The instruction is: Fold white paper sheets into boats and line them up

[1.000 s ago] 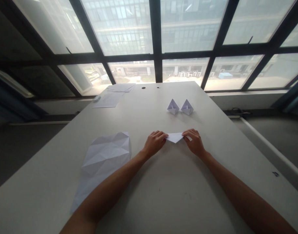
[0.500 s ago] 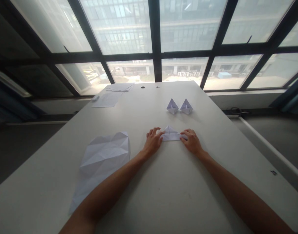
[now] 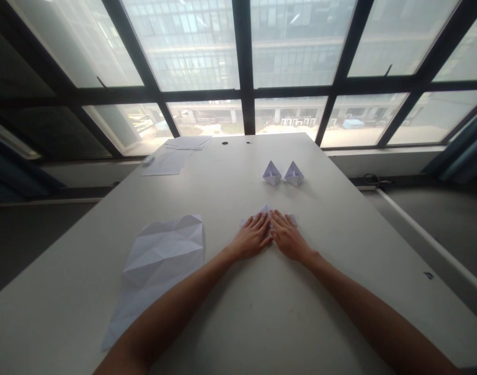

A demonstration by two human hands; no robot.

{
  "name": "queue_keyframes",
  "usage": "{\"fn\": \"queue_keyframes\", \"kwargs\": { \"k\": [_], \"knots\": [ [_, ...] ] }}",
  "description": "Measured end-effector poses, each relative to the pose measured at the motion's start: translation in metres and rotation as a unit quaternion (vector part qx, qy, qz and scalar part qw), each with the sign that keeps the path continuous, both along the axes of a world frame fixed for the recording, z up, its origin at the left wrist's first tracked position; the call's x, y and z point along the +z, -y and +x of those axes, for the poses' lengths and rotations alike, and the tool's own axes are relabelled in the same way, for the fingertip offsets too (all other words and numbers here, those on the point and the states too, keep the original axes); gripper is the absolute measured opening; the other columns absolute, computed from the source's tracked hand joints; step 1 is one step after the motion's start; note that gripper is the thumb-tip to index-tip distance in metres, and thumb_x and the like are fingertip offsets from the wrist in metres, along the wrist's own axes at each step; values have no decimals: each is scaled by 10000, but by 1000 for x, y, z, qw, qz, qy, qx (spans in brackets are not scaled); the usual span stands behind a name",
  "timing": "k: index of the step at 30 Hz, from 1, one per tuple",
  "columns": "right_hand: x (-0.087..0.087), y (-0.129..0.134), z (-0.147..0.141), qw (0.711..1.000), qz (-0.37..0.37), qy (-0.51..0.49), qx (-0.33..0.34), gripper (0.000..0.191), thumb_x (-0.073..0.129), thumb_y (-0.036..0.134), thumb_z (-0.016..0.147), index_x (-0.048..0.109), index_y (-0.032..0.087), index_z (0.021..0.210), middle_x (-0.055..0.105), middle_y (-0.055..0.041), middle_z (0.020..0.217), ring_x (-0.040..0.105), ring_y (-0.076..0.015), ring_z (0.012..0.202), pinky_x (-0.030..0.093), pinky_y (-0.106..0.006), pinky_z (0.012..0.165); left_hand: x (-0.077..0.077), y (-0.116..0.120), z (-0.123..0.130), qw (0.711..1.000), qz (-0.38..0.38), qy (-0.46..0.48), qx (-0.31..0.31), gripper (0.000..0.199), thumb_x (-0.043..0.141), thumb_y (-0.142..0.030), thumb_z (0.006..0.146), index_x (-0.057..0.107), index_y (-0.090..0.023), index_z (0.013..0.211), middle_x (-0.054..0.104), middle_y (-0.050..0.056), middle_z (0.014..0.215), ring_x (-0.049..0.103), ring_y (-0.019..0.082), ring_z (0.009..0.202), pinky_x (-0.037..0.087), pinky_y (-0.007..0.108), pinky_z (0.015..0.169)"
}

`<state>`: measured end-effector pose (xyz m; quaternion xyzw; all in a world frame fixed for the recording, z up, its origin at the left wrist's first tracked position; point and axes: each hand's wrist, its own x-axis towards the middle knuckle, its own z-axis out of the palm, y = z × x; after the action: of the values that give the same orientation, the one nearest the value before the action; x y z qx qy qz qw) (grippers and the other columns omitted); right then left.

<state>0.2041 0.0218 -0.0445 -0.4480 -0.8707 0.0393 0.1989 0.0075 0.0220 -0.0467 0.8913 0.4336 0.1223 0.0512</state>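
Drawn inward from the ends of the folded paper since half a second ago, the left hand and right hand lie flat, opened out, over its middle on the counter, two paper boats standing beyond.

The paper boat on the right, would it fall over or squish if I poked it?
That paper boat would probably slide or tip easily, being small, folded paper. It's likely stiffer than the big creased sheet, since its folds make it stand in a point. A hard squeeze might crush it, as its sides look thin.
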Motion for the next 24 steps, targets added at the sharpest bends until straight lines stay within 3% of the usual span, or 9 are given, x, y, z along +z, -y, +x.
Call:
{"fn": "queue_keyframes", "kwargs": {
  "k": [4,7,12,15,20,24],
  "knots": [
    [-8,-1,-2,997,-67,25,25,607,250,415,1021,268,103,1542,258,-129,1598,212,-239,1492,159,-463,1212,1,1,1,1000,-7,-1,0,640,308,-497,1004,222,-179,1553,252,123,1605,148,243,1505,148,447,1210],
    [-12,-2,3,997,-70,31,-13,663,274,510,1007,287,112,1537,234,-151,1601,188,-262,1497,130,-497,1211,-1,1,0,1000,-3,-4,20,664,310,-523,996,254,-147,1540,245,148,1603,167,250,1501,152,441,1210],
    [-19,-8,18,993,-62,15,-101,642,278,504,1011,338,103,1510,252,-176,1592,207,-290,1490,123,-559,1190,-4,-3,-8,992,-5,-1,127,676,335,-525,990,320,-79,1498,265,215,1579,191,322,1489,159,532,1193],
    [-22,-12,22,989,-55,-13,-137,574,306,431,1017,393,98,1475,310,-182,1571,253,-299,1472,149,-564,1178,-5,-7,-14,985,-11,24,173,595,335,-457,1006,373,-79,1465,318,213,1560,233,325,1477,204,527,1182],
    [-21,-20,23,984,-40,-73,-155,434,467,323,952,531,133,1337,475,-182,1472,358,-313,1412,220,-561,1146,-6,-13,-16,980,1,89,180,448,538,-392,940,515,-188,1339,452,144,1498,333,326,1436,254,537,1164],
    [-14,-23,27,979,-17,-135,-149,346,583,290,869,568,170,1192,643,-147,1230,540,-313,1215,264,-574,1110,0,-14,-17,974,8,154,164,367,687,-303,844,583,-222,1187,640,110,1259,542,305,1258,380,516,1081]
  ]
}}
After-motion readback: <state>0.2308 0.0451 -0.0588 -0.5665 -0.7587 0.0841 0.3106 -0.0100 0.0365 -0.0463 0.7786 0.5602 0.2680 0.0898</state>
